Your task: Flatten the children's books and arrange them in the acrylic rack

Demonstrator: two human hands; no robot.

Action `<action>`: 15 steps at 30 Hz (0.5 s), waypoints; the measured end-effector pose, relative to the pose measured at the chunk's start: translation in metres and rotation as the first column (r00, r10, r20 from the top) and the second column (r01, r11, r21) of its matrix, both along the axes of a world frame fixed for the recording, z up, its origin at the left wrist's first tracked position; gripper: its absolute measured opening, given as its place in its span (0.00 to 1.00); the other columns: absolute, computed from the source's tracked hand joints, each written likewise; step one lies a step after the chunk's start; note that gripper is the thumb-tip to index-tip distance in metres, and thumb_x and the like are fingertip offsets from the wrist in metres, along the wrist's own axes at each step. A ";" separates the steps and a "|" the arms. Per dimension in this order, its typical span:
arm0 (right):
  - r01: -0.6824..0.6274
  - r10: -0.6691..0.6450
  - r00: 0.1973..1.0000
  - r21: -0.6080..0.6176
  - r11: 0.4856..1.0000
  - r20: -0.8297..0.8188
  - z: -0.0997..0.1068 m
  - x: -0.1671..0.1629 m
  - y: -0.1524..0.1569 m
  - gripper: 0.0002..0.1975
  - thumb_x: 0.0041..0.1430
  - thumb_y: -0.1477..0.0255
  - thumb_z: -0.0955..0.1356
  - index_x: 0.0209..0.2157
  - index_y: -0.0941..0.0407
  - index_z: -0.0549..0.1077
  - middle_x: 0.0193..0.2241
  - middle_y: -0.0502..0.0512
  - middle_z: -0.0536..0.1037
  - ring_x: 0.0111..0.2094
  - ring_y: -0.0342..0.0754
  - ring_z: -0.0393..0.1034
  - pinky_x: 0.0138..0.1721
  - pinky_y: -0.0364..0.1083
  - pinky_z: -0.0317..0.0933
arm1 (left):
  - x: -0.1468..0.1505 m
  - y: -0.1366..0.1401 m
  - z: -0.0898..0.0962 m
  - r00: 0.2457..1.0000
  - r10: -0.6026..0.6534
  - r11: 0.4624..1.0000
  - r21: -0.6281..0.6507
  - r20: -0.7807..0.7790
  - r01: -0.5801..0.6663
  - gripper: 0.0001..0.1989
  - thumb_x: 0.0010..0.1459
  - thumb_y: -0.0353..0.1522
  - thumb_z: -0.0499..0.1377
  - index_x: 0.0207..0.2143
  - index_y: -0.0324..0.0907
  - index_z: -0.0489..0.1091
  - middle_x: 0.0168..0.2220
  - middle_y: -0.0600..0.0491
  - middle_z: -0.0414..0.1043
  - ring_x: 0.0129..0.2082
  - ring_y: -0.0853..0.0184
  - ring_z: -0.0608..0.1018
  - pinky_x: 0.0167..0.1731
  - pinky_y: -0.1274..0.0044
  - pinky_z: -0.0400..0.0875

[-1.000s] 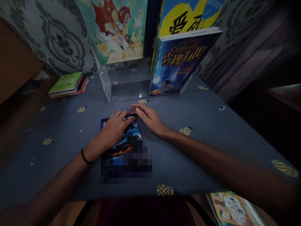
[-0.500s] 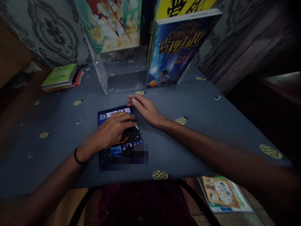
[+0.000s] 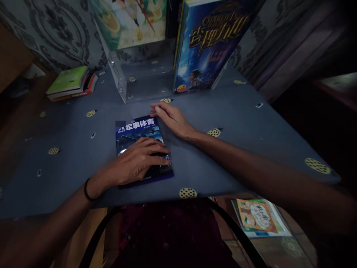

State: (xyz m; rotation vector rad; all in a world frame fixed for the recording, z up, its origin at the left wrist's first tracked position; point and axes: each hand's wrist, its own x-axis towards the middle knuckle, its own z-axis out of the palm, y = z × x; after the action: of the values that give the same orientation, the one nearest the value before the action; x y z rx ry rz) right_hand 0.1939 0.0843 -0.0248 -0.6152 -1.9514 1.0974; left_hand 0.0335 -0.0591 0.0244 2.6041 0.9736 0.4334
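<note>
A dark blue book [image 3: 139, 130] with white Chinese lettering lies closed and flat near the front of the table. My left hand [image 3: 139, 160], with a black band at its wrist, rests palm down across the lower half of its cover, fingers stretched out and a little apart. Part of the cover is hidden under it. Beside the book's upper right corner my right hand [image 3: 171, 119] rests on its edge on the cloth, fingers extended and holding nothing. Whether its fingertips touch the book I cannot tell.
A clear acrylic stand [image 3: 118, 80] at the back holds a greenish picture book [image 3: 134, 22] and a blue book [image 3: 206, 52]. A small stack of books [image 3: 71, 82] lies at the back left. Below the table's right front edge is an orange book [image 3: 258, 216].
My left hand has slid down the cover toward the near edge, uncovering the title and picture. My right hand keeps its place by the book. The whole view has shifted slightly.
</note>
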 end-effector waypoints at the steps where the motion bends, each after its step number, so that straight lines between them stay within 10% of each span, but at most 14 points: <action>1: 0.003 -0.003 1.000 0.007 1.000 0.003 0.000 0.000 0.000 0.28 0.69 0.49 0.58 0.51 0.56 0.74 0.42 0.58 0.81 0.46 0.53 0.77 0.51 0.55 0.67 | 0.001 -0.004 0.001 1.000 -0.015 1.000 -0.006 -0.009 0.015 0.22 0.65 0.21 0.50 0.52 0.49 0.75 0.57 0.53 0.74 0.61 0.61 0.70 0.59 0.60 0.67; 9: 0.006 -0.008 0.999 0.061 0.998 0.035 -0.001 -0.002 0.003 0.28 0.70 0.50 0.57 0.48 0.57 0.76 0.42 0.59 0.82 0.45 0.53 0.78 0.50 0.53 0.68 | 0.006 -0.027 -0.007 0.998 -0.001 0.997 0.073 -0.058 0.006 0.25 0.63 0.19 0.49 0.57 0.48 0.70 0.61 0.50 0.70 0.63 0.59 0.68 0.60 0.59 0.66; 15: 0.036 -0.069 0.992 0.282 0.959 0.106 0.014 0.008 -0.028 0.20 0.72 0.60 0.60 0.47 0.57 0.76 0.44 0.59 0.82 0.45 0.52 0.77 0.49 0.53 0.69 | -0.022 -0.046 -0.019 0.947 0.300 0.919 0.234 0.110 -0.318 0.19 0.69 0.23 0.48 0.58 0.44 0.67 0.58 0.45 0.71 0.59 0.60 0.71 0.57 0.60 0.69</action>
State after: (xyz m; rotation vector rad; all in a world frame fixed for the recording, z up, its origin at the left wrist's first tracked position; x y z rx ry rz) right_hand 0.2019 0.0560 -0.0110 -0.5813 -2.1276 0.7478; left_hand 0.0114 -0.1053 0.0055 2.6294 1.3953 0.7696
